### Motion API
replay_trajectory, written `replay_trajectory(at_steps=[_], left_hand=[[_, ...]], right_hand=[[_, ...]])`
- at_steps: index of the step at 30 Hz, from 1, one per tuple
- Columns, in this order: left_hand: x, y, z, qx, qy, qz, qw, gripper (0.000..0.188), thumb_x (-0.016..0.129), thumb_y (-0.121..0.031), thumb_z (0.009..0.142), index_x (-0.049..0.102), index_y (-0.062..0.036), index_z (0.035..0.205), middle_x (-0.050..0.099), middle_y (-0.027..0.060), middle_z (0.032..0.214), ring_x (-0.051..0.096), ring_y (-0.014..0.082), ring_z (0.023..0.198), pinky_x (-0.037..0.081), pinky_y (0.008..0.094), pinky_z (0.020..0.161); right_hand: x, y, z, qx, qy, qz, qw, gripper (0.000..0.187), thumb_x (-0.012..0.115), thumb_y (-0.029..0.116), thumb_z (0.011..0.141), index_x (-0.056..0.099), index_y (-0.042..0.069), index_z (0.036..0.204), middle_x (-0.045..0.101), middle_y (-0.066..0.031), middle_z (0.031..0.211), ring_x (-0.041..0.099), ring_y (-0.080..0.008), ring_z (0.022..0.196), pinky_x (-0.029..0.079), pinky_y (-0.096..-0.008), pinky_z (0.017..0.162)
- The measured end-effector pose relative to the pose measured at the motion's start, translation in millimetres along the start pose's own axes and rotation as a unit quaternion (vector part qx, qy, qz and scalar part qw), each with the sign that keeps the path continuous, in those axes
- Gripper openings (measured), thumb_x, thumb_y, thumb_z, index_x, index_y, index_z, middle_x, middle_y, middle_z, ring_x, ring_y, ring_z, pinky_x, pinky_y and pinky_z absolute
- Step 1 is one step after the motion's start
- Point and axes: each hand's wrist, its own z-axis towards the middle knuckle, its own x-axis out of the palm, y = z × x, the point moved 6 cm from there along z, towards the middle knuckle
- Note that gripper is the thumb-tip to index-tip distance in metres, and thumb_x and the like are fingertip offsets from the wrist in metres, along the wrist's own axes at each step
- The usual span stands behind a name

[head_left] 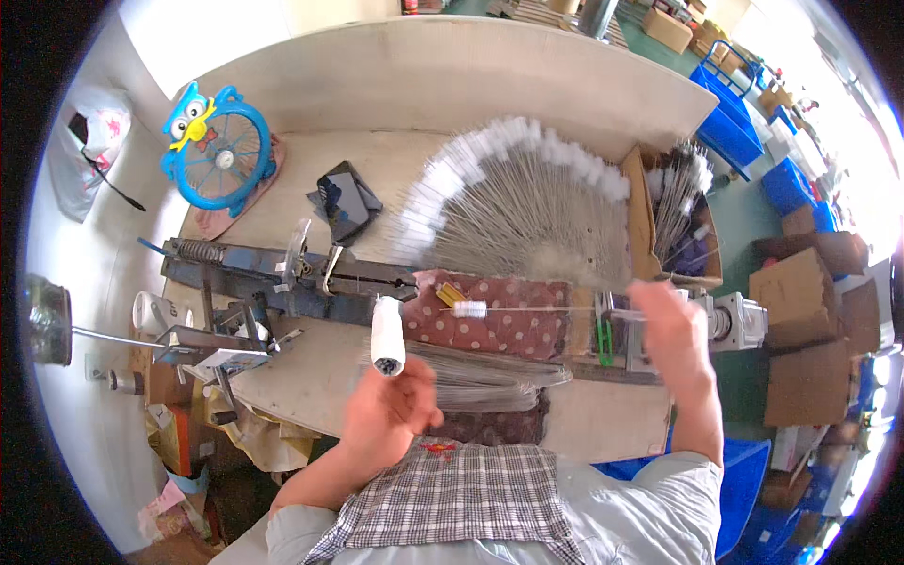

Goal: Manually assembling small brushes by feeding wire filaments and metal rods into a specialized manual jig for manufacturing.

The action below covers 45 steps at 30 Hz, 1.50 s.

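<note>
My left hand (393, 411) is low at the left middle, its fingers loosely bent and apart with nothing visible in them. Just above it, a white-wrapped cylinder (387, 336), seemingly a handle, shows a dark end; whether they touch is unclear. Over a red polka-dot cloth (527, 325) lies a wire brush with a white bristle head (469, 309). Its thin stem runs rightward to a clamp-like fixture with green bands (605, 334). My right hand (673, 325) is beside that fixture, close to the motor-like metal unit (739, 322). Motion smears its fingers, hiding any grip.
Behind the cloth, many white-tipped wire brushes (527, 193) fan out. Bare wires (490, 377) lie nearer. At left stand a long metal machine (254, 273) and a blue fan (224, 158). A cardboard box (642, 212) holds more brushes. Blue bins (730, 122) line the right.
</note>
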Motion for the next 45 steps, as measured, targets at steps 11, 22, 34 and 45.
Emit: replay_trajectory(at_steps=[11,22,34,45], left_hand=[[111,61,85,0.303,0.218,0.670,0.641,0.032,0.061,-0.016,0.084,0.053,-0.0007,0.111,0.059,0.0149,0.094,0.063,0.0245,0.075,0.051,0.0337,0.061],[133,88,175,0.417,0.127,0.840,0.324,0.017,0.063,-0.013,0.071,0.055,-0.0072,0.085,0.057,0.0064,0.088,0.061,0.0222,0.079,0.049,0.0388,0.065],[52,31,90,0.410,0.077,0.809,0.414,0.019,0.065,-0.018,0.079,0.068,-0.0069,0.094,0.065,0.0093,0.101,0.061,0.0232,0.092,0.049,0.0360,0.080],[-45,8,41,0.138,-0.056,0.383,0.911,0.020,0.063,-0.015,0.087,0.065,0.0022,0.098,0.067,0.0083,0.091,0.062,0.0123,0.081,0.051,0.0267,0.070]], right_hand=[[27,-11,31,0.072,-0.026,0.197,0.977,0.015,0.066,0.010,0.079,0.068,0.006,0.093,0.067,-0.0116,0.085,0.066,-0.0273,0.074,0.051,-0.0327,0.063],[54,-29,29,0.106,-0.008,0.192,0.976,0.013,0.067,0.021,0.077,0.069,0.011,0.084,0.065,-0.0109,0.078,0.063,-0.0291,0.071,0.049,-0.0373,0.062],[54,34,62,-0.100,0.018,0.281,0.954,0.013,0.069,0.025,0.070,0.071,0.012,0.073,0.064,-0.0044,0.069,0.057,-0.0248,0.076,0.048,-0.0364,0.068],[97,123,94,-0.147,-0.030,0.280,0.948,0.011,0.070,0.017,0.067,0.067,0.010,0.074,0.062,-0.0014,0.068,0.056,-0.0218,0.076,0.047,-0.0336,0.066]])
